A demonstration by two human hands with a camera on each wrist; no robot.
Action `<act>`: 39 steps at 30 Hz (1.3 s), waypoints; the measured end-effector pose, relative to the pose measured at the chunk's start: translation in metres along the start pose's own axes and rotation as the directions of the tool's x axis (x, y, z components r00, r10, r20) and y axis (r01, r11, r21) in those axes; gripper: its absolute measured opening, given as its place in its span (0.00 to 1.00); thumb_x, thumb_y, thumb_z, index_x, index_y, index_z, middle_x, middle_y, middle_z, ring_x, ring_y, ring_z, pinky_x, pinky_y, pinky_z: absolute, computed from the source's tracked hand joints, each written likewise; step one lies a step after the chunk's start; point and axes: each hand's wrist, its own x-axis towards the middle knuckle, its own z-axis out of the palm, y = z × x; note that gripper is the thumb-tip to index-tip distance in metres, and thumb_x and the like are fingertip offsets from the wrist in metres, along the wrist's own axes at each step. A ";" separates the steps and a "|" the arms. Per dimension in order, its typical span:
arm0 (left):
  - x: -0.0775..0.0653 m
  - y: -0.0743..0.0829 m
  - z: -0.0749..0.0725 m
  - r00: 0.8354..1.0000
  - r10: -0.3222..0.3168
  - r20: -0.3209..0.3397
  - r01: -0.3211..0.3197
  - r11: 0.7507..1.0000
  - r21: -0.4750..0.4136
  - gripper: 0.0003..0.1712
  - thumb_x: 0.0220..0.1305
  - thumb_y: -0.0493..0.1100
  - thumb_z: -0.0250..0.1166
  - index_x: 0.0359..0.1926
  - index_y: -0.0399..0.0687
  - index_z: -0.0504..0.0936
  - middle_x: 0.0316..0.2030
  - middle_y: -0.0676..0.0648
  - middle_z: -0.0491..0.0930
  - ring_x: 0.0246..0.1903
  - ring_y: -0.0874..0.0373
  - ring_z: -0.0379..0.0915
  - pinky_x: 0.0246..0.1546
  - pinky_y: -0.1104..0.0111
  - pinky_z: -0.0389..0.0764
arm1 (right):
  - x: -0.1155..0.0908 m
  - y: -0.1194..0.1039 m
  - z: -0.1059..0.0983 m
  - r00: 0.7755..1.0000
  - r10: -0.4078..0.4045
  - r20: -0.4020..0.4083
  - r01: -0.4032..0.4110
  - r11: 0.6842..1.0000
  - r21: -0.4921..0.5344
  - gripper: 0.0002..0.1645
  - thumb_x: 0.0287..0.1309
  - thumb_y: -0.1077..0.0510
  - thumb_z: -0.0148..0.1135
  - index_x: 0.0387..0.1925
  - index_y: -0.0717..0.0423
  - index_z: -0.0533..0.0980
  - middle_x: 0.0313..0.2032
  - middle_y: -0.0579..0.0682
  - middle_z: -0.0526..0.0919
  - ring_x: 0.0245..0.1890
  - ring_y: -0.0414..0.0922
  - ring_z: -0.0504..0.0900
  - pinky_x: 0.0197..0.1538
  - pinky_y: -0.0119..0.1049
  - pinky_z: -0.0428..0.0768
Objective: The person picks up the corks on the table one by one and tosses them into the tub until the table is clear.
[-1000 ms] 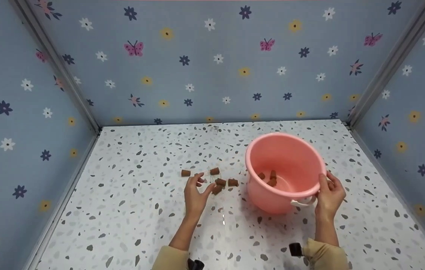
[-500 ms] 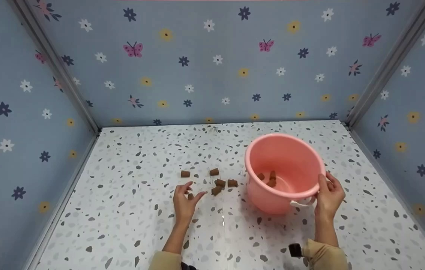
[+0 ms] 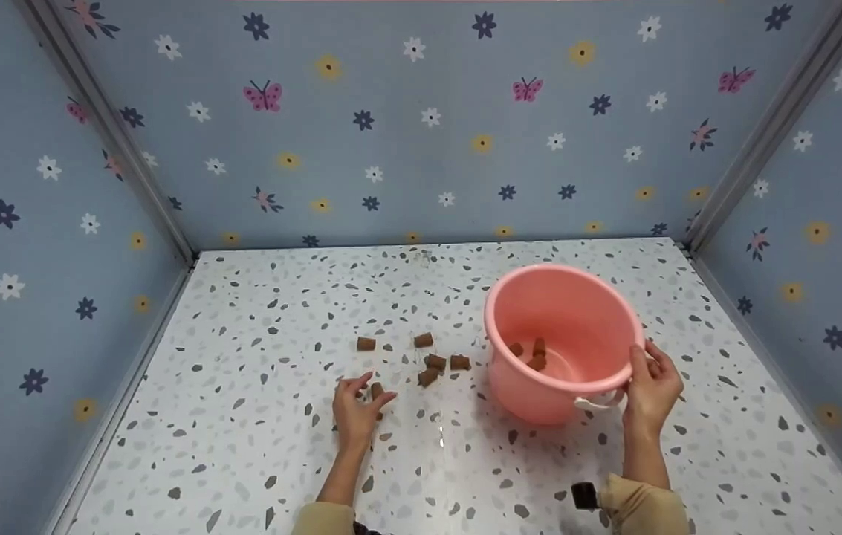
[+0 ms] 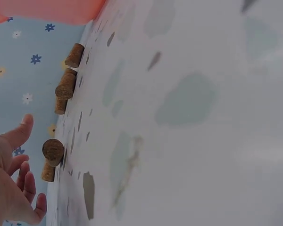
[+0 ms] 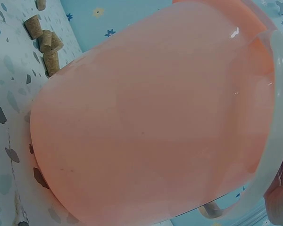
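My left hand [image 3: 355, 412] is just above the speckled surface, thumb and fingers spread apart around a brown cork [image 3: 377, 389]. In the left wrist view its fingertips look apart from the nearest cork [image 4: 53, 150]. Further right lie several loose corks [image 3: 435, 362], and one more cork [image 3: 366, 344] lies behind the left hand. On the right, my right hand [image 3: 652, 390] grips the rim of a pink bucket [image 3: 532, 401], which leans with its mouth partly toward me. Inside, a few corks [image 3: 539, 347] rest on the bottom.
A white handle [image 3: 599, 403] hangs at the bucket's near side. The speckled tabletop [image 3: 242, 416] is bounded by a flowered back wall [image 3: 391, 148] and by side walls at left and right. Thin fibres lie among the corks.
My left hand has moved left and toward me, away from the group of corks, and the cork beside it has come into view. The right hand and bucket stay in place.
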 end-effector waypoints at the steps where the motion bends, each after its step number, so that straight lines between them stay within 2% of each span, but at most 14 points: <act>1: 0.000 -0.001 0.000 1.000 -0.006 0.000 0.006 1.000 0.004 0.27 0.34 0.36 0.75 0.40 0.31 0.79 0.30 0.40 0.71 0.30 0.49 0.66 0.32 0.64 0.66 | 0.000 0.000 0.000 1.000 -0.002 0.000 0.002 1.000 0.000 0.29 0.39 0.50 0.70 0.46 0.54 0.76 0.34 0.61 0.77 0.27 0.52 0.79 0.23 0.36 0.78; 9: 0.001 -0.006 -0.002 0.995 -0.090 0.032 0.088 0.995 0.057 0.28 0.35 0.38 0.74 0.43 0.34 0.79 0.32 0.42 0.72 0.32 0.51 0.67 0.33 0.64 0.68 | 0.000 0.002 0.001 1.000 -0.025 0.008 0.025 0.999 0.047 0.27 0.40 0.52 0.70 0.45 0.57 0.76 0.31 0.62 0.77 0.26 0.52 0.79 0.21 0.36 0.77; 17: 0.002 -0.008 0.000 0.991 -0.123 0.048 0.117 0.988 0.104 0.28 0.35 0.38 0.74 0.43 0.35 0.80 0.32 0.42 0.74 0.31 0.52 0.69 0.32 0.63 0.69 | -0.002 0.000 0.003 1.000 -0.027 -0.004 0.027 1.000 0.002 0.28 0.40 0.50 0.70 0.45 0.56 0.76 0.32 0.62 0.77 0.25 0.51 0.79 0.20 0.36 0.77; 23: 0.002 -0.007 0.000 0.987 -0.150 0.059 0.141 0.980 0.140 0.27 0.36 0.38 0.74 0.43 0.36 0.80 0.33 0.42 0.75 0.35 0.51 0.72 0.37 0.61 0.71 | -0.001 -0.001 0.003 1.000 -0.005 -0.013 0.005 1.000 -0.015 0.29 0.39 0.49 0.70 0.45 0.55 0.76 0.35 0.62 0.78 0.28 0.53 0.80 0.22 0.36 0.77; 31: 0.003 -0.006 0.000 0.987 -0.155 0.046 0.144 0.974 0.176 0.24 0.37 0.38 0.74 0.40 0.36 0.81 0.33 0.43 0.75 0.34 0.51 0.71 0.37 0.61 0.70 | -0.001 0.000 0.001 1.000 0.015 -0.008 -0.015 1.000 0.016 0.29 0.39 0.50 0.71 0.46 0.55 0.76 0.35 0.61 0.78 0.28 0.52 0.80 0.22 0.35 0.78; 39: 0.002 -0.005 0.000 0.989 -0.142 0.032 0.135 0.979 0.154 0.21 0.38 0.38 0.73 0.38 0.37 0.82 0.31 0.43 0.73 0.31 0.52 0.68 0.33 0.62 0.68 | -0.002 -0.001 0.003 0.999 -0.035 -0.002 0.035 0.999 0.011 0.28 0.39 0.51 0.70 0.45 0.57 0.76 0.31 0.62 0.77 0.25 0.51 0.79 0.20 0.34 0.77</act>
